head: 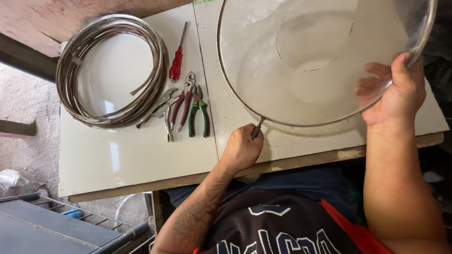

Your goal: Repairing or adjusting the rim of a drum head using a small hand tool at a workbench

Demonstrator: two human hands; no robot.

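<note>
A large clear plastic dome (pixel 320 61) with a thin metal rim lies tilted over the white tabletop (pixel 141 155). My right hand (pixel 393 89) grips its right edge, thumb on top of the rim. My left hand (pixel 242 149) is closed around a small metal tool (pixel 257 127) whose tip meets the rim at the dome's near edge. To the left lie red-handled pliers (pixel 183 101), green-handled pliers (pixel 198 110), bare metal pliers (pixel 165 110) and a red-handled screwdriver (pixel 177 59).
A coil of flat metal strip (pixel 110 70) rests at the table's left. A seam (pixel 207 84) splits the tabletop into two panels. A wire rack (pixel 70 216) and a dark surface stand at lower left over the concrete floor.
</note>
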